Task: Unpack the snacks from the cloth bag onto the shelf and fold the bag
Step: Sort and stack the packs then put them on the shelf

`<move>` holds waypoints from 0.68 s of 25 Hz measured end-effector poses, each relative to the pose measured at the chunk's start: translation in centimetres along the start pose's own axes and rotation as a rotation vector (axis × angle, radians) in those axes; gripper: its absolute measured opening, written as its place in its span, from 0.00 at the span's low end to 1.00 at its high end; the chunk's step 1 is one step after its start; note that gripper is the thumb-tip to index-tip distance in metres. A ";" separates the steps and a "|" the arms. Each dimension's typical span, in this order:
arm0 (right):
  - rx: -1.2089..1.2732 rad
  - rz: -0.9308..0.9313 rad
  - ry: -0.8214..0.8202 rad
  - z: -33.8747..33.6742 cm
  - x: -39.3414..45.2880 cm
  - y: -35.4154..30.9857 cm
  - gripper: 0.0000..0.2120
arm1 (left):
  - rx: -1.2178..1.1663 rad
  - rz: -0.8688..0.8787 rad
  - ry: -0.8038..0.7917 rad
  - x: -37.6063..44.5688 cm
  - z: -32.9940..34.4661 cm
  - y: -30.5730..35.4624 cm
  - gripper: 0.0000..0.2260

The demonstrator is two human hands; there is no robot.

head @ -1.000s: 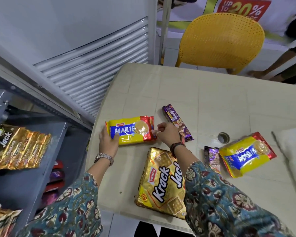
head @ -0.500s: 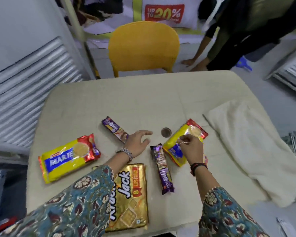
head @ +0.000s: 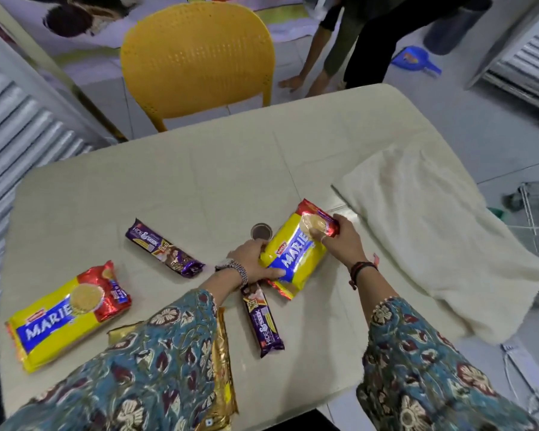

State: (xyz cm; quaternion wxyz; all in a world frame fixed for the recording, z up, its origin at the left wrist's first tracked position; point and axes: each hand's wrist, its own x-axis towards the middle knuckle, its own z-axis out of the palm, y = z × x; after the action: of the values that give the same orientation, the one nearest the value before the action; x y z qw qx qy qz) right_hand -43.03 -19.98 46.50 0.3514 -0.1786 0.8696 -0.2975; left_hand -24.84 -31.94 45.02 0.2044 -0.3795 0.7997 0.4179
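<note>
Both hands hold a yellow Marie biscuit pack [head: 296, 253] raised off the cream table [head: 199, 181]: my left hand [head: 252, 259] grips its near left end, my right hand [head: 343, 241] pinches its far red end. A second Marie pack [head: 66, 312] lies at the table's left. Two purple Hide & Seek packs lie flat, one [head: 164, 247] left of my hands, the other [head: 262, 321] below them. A gold Krack Jack pack [head: 221, 368] is mostly hidden under my left sleeve. The white cloth bag [head: 433, 231] lies flat on the table's right side.
A small round hole or cap [head: 261, 231] sits in the table's middle. A yellow chair [head: 196, 57] stands behind the table. A person in dark clothes [head: 355, 42] bends to the floor at the back right. Grey slatted panels [head: 19, 135] stand at the left.
My view swung right from the shelf to the table. My hands left the left Marie pack, moved right, took the second Marie pack and lifted it.
</note>
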 end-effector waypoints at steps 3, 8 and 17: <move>0.128 0.019 0.056 0.2 -0.1 0.5 0.27 | -0.014 -0.014 0.054 0.5 0.5 0.2 0.37; 0.323 0.079 0.146 -0.2 -1.2 -1.1 0.27 | -0.244 0.042 0.174 -0.7 -0.2 0.1 0.33; 0.568 -0.037 -0.008 8.1 -8.4 -10.9 0.18 | -0.648 0.204 0.385 -10.5 -10.3 -10.6 0.28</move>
State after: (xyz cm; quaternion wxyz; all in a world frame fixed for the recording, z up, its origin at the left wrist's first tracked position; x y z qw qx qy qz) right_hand -30.28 -27.10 53.08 0.3853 -0.0900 0.7466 -0.5347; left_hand -10.08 -39.73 52.18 -0.1226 -0.4142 0.6836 0.5883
